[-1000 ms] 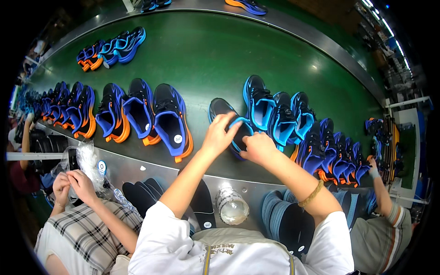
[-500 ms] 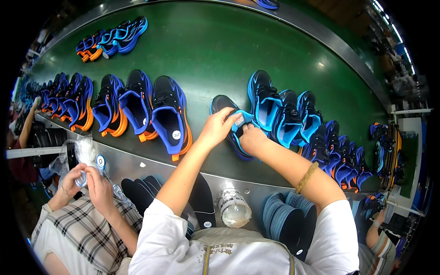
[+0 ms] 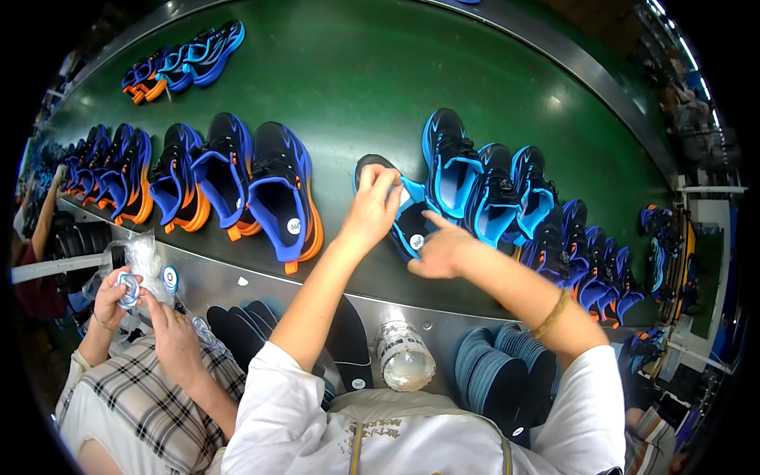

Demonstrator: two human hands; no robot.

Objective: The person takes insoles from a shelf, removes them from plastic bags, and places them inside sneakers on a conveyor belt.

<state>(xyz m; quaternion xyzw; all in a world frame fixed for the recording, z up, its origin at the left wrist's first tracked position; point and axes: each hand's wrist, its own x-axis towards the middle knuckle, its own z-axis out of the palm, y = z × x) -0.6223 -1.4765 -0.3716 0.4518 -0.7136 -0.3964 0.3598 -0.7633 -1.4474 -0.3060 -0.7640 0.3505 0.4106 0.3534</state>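
A black and blue sneaker [image 3: 406, 222] lies on the green work surface in front of me, its toe pointing away and a little left. My left hand [image 3: 370, 202] is closed at its tongue and hides the laces. Inside the shoe lies a dark insole with a round white label [image 3: 417, 241] at the heel. My right hand [image 3: 447, 247] is at the right side of the heel opening, index finger stretched out and thumb apart, holding nothing. Close by on the right stand light-blue-lined sneakers [image 3: 453, 170]; on the left, orange-soled ones [image 3: 277, 190].
A clear plastic jar [image 3: 405, 356] stands on the metal ledge between dark insoles [image 3: 348, 340] and stacked blue-edged insoles [image 3: 491, 372]. At the left a co-worker's hands [image 3: 162, 317] hold a roll of labels. More sneakers [image 3: 586, 261] line up at the right.
My right hand has come out of the shoe opening toward the heel, uncovering the label inside. My left hand has shifted slightly left at the tongue. The rows of shoes appear a little further left.
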